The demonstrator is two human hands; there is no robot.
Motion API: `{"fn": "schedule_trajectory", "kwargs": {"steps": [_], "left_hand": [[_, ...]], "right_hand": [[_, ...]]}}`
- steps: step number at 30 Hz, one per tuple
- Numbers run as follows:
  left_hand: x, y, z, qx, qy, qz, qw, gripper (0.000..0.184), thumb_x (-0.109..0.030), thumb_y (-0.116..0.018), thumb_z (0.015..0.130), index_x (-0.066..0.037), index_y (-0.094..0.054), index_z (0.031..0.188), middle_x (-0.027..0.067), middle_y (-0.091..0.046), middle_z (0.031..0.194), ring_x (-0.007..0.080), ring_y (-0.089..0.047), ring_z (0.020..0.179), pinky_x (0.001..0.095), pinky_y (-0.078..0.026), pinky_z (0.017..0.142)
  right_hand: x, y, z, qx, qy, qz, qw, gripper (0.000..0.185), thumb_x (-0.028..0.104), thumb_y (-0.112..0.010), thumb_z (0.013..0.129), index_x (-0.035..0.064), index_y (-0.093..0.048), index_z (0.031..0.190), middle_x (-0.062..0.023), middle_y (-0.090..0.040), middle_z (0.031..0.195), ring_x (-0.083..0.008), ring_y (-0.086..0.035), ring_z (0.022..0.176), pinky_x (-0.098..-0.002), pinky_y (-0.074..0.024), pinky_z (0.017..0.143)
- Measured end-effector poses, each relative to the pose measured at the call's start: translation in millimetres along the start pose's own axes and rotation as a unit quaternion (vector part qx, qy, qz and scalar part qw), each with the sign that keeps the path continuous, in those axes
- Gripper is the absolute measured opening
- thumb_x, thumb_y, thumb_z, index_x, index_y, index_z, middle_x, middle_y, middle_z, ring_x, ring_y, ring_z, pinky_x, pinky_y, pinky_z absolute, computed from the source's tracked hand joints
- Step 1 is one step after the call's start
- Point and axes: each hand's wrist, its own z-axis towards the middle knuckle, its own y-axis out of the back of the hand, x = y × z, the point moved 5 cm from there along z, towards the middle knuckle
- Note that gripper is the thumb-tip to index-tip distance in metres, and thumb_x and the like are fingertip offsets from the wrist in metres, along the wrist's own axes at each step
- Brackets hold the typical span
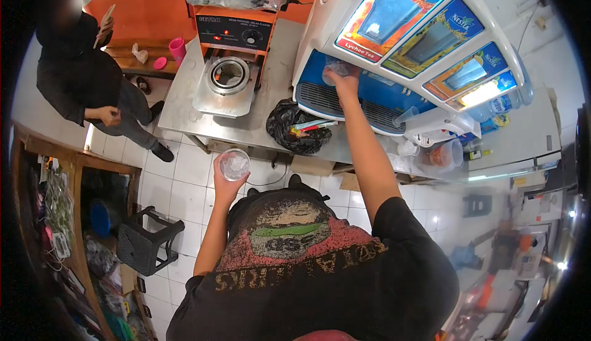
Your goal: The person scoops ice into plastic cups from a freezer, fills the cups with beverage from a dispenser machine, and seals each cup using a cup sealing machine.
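My left hand (228, 184) is wrapped round a clear plastic cup (235, 164) with what looks like ice in it, held over the floor just in front of the steel table. My right hand (346, 82) reaches into the blue bay of the Nestea drink dispenser (369, 82). Its fingers are closed round another clear cup (334, 67), above the dark drip grille (326, 98). What that cup contains is hard to make out. Between my arms, a black plastic bag (289, 125) with small coloured packets lies on the table.
A cup-sealing machine (231, 52) stands on the steel table (184, 98). Another person (80, 82) stands at the left holding a phone. A black stool (148, 239) is on the tiled floor. Right of the dispenser are a clear tub (448, 155) and a tilted clear cup (406, 116).
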Motion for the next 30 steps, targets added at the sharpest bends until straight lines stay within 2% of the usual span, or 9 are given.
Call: {"fn": "schedule_trajectory", "kwargs": {"steps": [12, 14, 19, 22, 23, 26, 27, 29, 30], "left_hand": [[-0.1, 2.0, -15.8, -0.008, 0.022, 0.012, 1.000, 0.079, -0.006, -0.085, 0.064, -0.004, -0.040, 0.128, 0.0125, -0.054, 0.122, 0.0258, -0.052, 0.117, 0.0384, -0.040, 0.105], [6.0, 1.9, -17.6, -0.012, 0.002, 0.020, 1.000, 0.080, -0.007, -0.086, 0.063, -0.004, -0.042, 0.130, 0.0127, -0.056, 0.121, 0.0265, -0.055, 0.115, 0.0388, -0.043, 0.101], [1.1, 1.2, -19.7, -0.015, 0.010, 0.007, 1.000, 0.080, -0.007, -0.085, 0.063, -0.004, -0.042, 0.129, 0.0123, -0.057, 0.121, 0.0266, -0.055, 0.115, 0.0389, -0.043, 0.101], [-4.2, -0.2, -19.8, -0.007, 0.019, 0.002, 1.000, 0.080, -0.007, -0.085, 0.064, -0.004, -0.041, 0.130, 0.0125, -0.055, 0.122, 0.0265, -0.053, 0.117, 0.0392, -0.041, 0.103], [-5.1, -1.8, -19.3, 0.002, 0.029, -0.007, 1.000, 0.080, -0.006, -0.085, 0.064, -0.005, -0.039, 0.130, 0.0129, -0.054, 0.122, 0.0265, -0.050, 0.119, 0.0395, -0.038, 0.106], [-0.5, -2.0, -20.5, -0.013, -0.004, 0.042, 0.999, 0.082, -0.008, -0.086, 0.064, -0.003, -0.040, 0.131, 0.0138, -0.055, 0.123, 0.0272, -0.053, 0.117, 0.0397, -0.041, 0.103], [0.1, -4.2, -20.5, -0.014, -0.003, 0.021, 1.000, 0.082, -0.009, -0.086, 0.064, -0.003, -0.040, 0.132, 0.0142, -0.054, 0.124, 0.0270, -0.051, 0.118, 0.0395, -0.039, 0.104], [2.3, -4.4, -22.3, -0.009, 0.010, 0.044, 0.999, 0.081, -0.009, -0.086, 0.065, -0.002, -0.041, 0.132, 0.0140, -0.053, 0.123, 0.0267, -0.051, 0.117, 0.0390, -0.038, 0.105], [-6.6, -6.8, -22.2, -0.005, 0.000, 0.061, 0.998, 0.080, -0.008, -0.085, 0.065, -0.001, -0.042, 0.132, 0.0138, -0.052, 0.125, 0.0262, -0.049, 0.118, 0.0391, -0.037, 0.106]], "right_hand": [[0.9, -5.1, -3.2, 0.004, -0.012, 0.017, 1.000, 0.079, 0.006, -0.086, 0.066, 0.0043, -0.039, 0.130, -0.0123, -0.056, 0.118, -0.0242, -0.057, 0.110, -0.0359, -0.0471, 0.095], [6.3, -7.2, -3.6, 0.009, -0.011, 0.034, 0.999, 0.079, 0.006, -0.086, 0.067, 0.0042, -0.040, 0.130, -0.0125, -0.056, 0.119, -0.0242, -0.057, 0.110, -0.0359, -0.0471, 0.095], [0.7, -8.0, -2.0, 0.018, -0.026, 0.063, 0.998, 0.078, 0.005, -0.086, 0.066, 0.0038, -0.040, 0.131, -0.0125, -0.055, 0.121, -0.0242, -0.057, 0.110, -0.0357, -0.0470, 0.095], [-1.4, -6.1, 1.2, 0.013, -0.002, 0.074, 0.997, 0.077, 0.005, -0.086, 0.065, 0.0038, -0.043, 0.129, -0.0116, -0.056, 0.120, -0.0243, -0.057, 0.110, -0.0357, -0.0477, 0.094], [-3.1, -6.0, -0.5, 0.012, -0.013, 0.065, 0.998, 0.077, 0.006, -0.086, 0.065, 0.0038, -0.043, 0.129, -0.0116, -0.057, 0.119, -0.0246, -0.057, 0.109, -0.0362, -0.0481, 0.094], [-10.1, -8.6, -2.1, 0.011, -0.016, 0.056, 0.998, 0.077, 0.007, -0.087, 0.065, 0.0036, -0.043, 0.129, -0.0116, -0.057, 0.118, -0.0247, -0.057, 0.109, -0.0371, -0.0486, 0.094], [-11.0, -8.0, 0.3, 0.013, -0.011, 0.055, 0.998, 0.078, 0.008, -0.087, 0.065, 0.0035, -0.043, 0.129, -0.0118, -0.058, 0.117, -0.0246, -0.057, 0.109, -0.0376, -0.0487, 0.094], [9.2, -10.4, -6.3, 0.052, -0.045, 0.056, 0.996, 0.082, 0.011, -0.089, 0.063, 0.0049, -0.042, 0.130, -0.0125, -0.057, 0.119, -0.0236, -0.057, 0.109, -0.0379, -0.0495, 0.093], [32.8, -8.7, -14.6, 0.033, -0.068, 0.065, 0.995, 0.087, 0.014, -0.091, 0.060, 0.0065, -0.041, 0.131, -0.0130, -0.057, 0.122, -0.0233, -0.057, 0.110, -0.0378, -0.0508, 0.092]]}}
